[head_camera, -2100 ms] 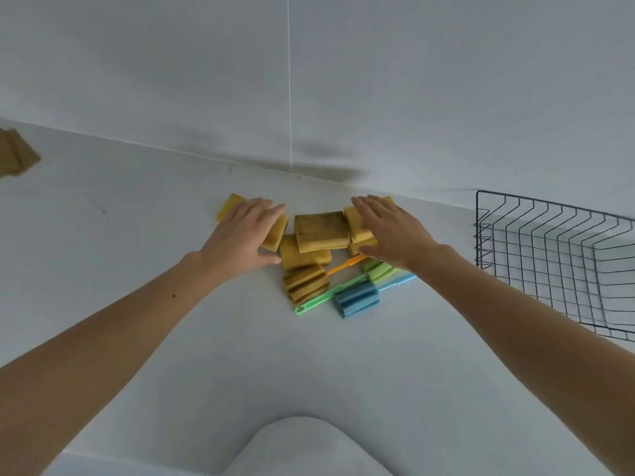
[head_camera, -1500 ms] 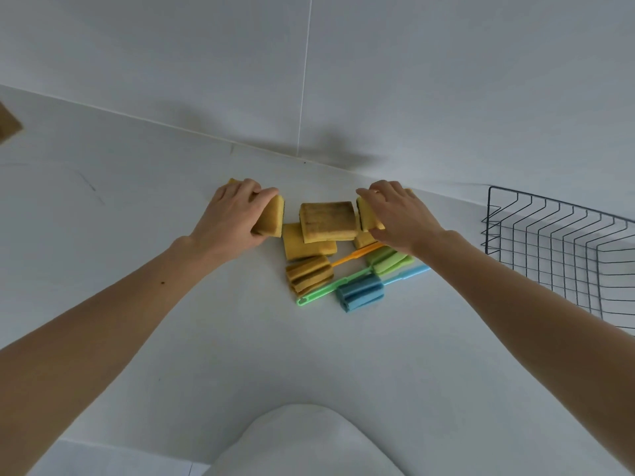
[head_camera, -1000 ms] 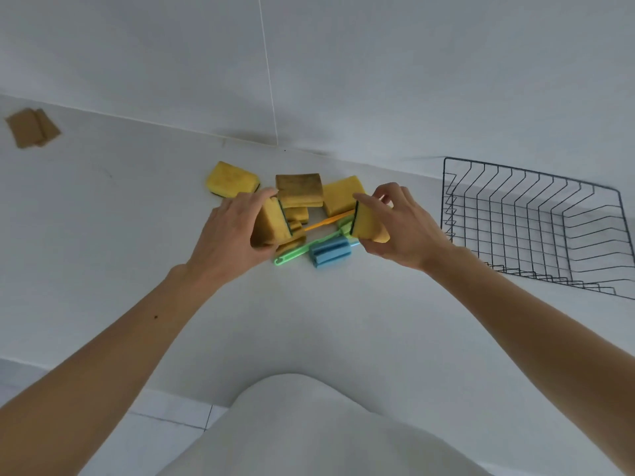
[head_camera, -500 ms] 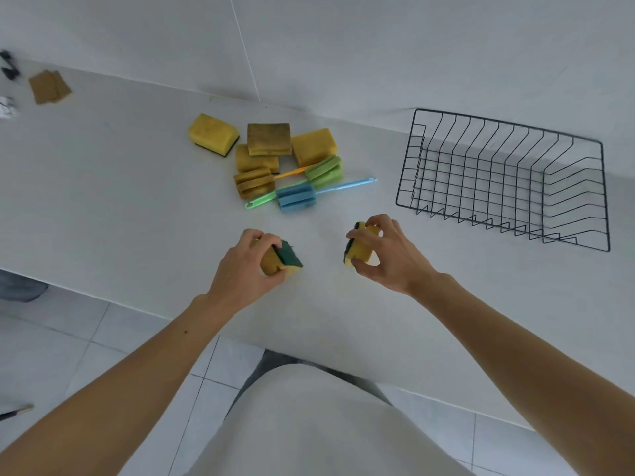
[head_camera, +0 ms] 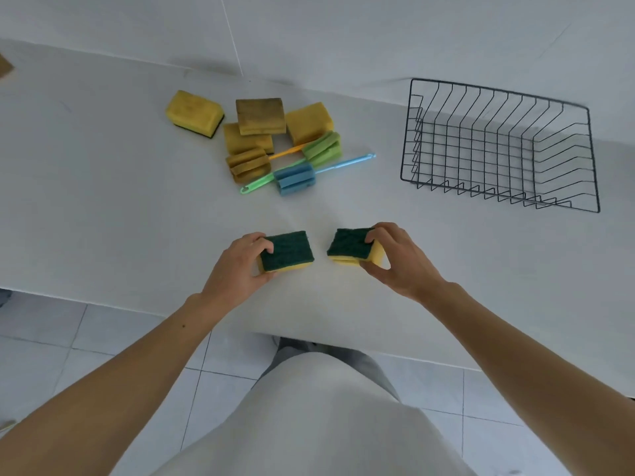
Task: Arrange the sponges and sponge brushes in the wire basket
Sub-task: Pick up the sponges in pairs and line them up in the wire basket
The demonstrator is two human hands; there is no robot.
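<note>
Two sponges held, green side up, over the near surface.
Left hand [head_camera: 237, 269] pinches one sponge [head_camera: 287, 250], right hand [head_camera: 398, 261] the other [head_camera: 352, 247]. Four sponges and three brushes [head_camera: 295, 178] piled, overlapping, handles partly hidden. Wire basket [head_camera: 498, 146] holds none.

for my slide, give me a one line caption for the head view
Left hand and right hand each hold a green-topped sponge above the counter, wire basket empty.
</note>
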